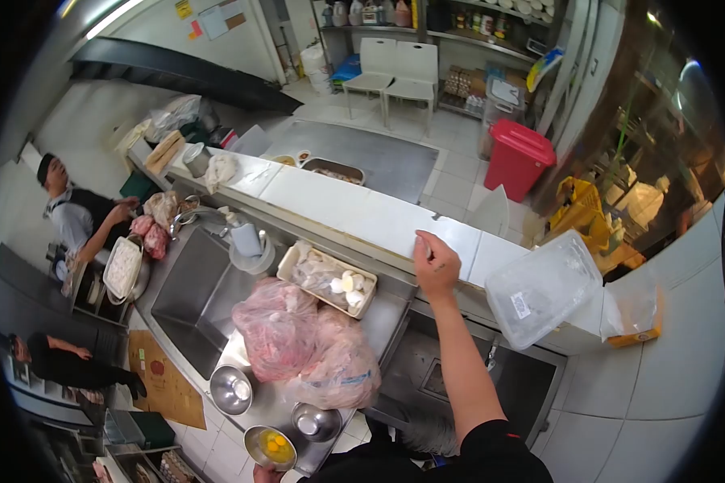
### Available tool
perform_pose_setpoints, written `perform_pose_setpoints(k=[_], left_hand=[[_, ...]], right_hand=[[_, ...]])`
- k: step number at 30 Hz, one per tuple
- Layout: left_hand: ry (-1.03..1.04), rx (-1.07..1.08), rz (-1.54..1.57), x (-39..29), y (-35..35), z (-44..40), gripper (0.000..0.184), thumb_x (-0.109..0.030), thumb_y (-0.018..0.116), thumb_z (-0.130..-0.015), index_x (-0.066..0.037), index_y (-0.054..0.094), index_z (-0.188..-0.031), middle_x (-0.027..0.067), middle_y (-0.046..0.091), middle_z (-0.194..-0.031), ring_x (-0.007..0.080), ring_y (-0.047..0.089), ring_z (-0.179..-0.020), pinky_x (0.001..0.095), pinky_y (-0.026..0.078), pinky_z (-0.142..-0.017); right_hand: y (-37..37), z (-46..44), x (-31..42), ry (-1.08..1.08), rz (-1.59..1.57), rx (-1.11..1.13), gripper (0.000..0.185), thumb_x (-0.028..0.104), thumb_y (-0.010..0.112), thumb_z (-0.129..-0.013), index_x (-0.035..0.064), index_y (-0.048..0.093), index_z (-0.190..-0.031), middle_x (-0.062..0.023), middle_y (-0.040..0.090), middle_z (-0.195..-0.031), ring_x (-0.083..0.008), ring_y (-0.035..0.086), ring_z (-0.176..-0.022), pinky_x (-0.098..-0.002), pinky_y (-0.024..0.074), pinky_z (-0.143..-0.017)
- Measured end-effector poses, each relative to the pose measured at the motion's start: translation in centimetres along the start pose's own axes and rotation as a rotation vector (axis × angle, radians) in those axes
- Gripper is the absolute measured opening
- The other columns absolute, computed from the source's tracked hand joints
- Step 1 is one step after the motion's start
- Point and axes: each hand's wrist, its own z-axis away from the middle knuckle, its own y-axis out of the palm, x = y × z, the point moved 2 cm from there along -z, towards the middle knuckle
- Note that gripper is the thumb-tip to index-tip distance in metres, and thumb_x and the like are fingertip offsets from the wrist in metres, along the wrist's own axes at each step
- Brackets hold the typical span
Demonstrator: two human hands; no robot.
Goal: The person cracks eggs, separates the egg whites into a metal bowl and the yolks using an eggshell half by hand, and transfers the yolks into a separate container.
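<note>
The left hand (266, 473) grasped the near edge of a metal bowl (249, 443) at the lower end of the steel counter (242, 352). The bowl contained egg yolks (276, 444) in clear liquid. The right hand (437, 264) was raised, fingers partly curled, at the near edge of the white ledge (362, 206); whether it held anything or touched the ledge could not be determined. Two further metal bowls, an upper bowl (225, 392) and a side bowl (317, 423), were positioned near the egg bowl. Two plastic bags (274, 330) of pink contents lay beyond them, touching each other. Behind the bags, a tray (318, 295) contained eggshells (351, 283) at its right end. A clear plastic container (544, 290) rested on the ledge, right of the right hand.
</note>
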Motion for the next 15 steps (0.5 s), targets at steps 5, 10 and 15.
perform_pose_setpoints(k=[5,10,15], left_hand=[[0.078,-0.039,0.072,-0.3,0.1,2.3,0.050,-0.024,0.060,-0.104,0.008,0.050,-0.141,0.0179,0.061,-0.134,0.0337,0.062,-0.119,0.0512,0.055,-0.100],[0.196,-0.147,0.244,-2.9,1.7,6.7,0.044,0.003,0.050,-0.093,0.000,0.047,-0.136,0.0163,0.065,-0.125,0.0329,0.069,-0.110,0.0481,0.062,-0.092],[0.272,-0.099,0.327,-2.1,-2.2,8.9,0.050,0.008,0.046,-0.092,0.001,0.043,-0.141,0.0207,0.063,-0.129,0.0370,0.070,-0.110,0.0530,0.062,-0.091]], right_hand=[[0.1,-0.2,-0.3,-0.008,0.018,-0.009,0.021,0.022,0.067,-0.094,0.0101,0.079,-0.106,-0.0106,0.077,-0.091,-0.0184,0.058,-0.054,-0.0321,0.0487,-0.059],[0.7,-0.9,-2.5,-0.044,-0.096,-0.029,0.024,0.022,0.065,-0.099,0.0056,0.078,-0.110,0.0044,0.058,-0.070,-0.0061,0.041,-0.059,-0.0259,0.0348,-0.055],[0.3,2.8,2.2,0.307,-0.589,0.190,0.026,0.023,0.062,-0.103,0.0027,0.074,-0.114,-0.0003,0.064,-0.076,-0.0048,0.050,-0.060,-0.0217,0.0369,-0.052]])
